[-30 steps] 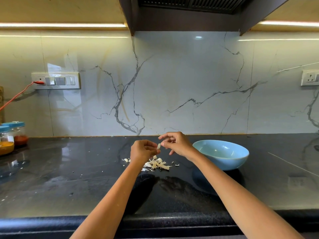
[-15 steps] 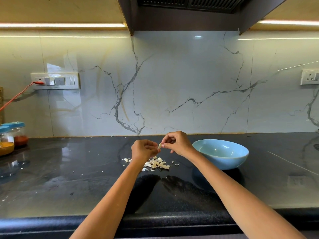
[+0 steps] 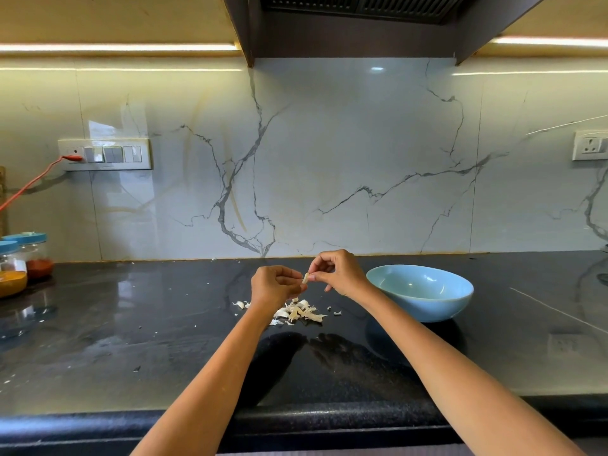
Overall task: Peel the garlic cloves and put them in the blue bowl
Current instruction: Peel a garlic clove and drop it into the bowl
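Observation:
A small pale garlic clove is pinched between the fingertips of my left hand and my right hand, held above the black counter. Both hands are closed on it. Under them lies a heap of white garlic skins and cloves. The blue bowl stands on the counter just right of my right hand; no cloves are visible in the part of its inside that I see.
Two jars with blue lids, holding orange and red powder, stand at the far left by the wall. A red cable runs from the switch panel. Skin flakes dot the black counter.
My right hand's fingers have closed tighter onto the clove held in my left fingertips. Both hands stay in nearly the same place.

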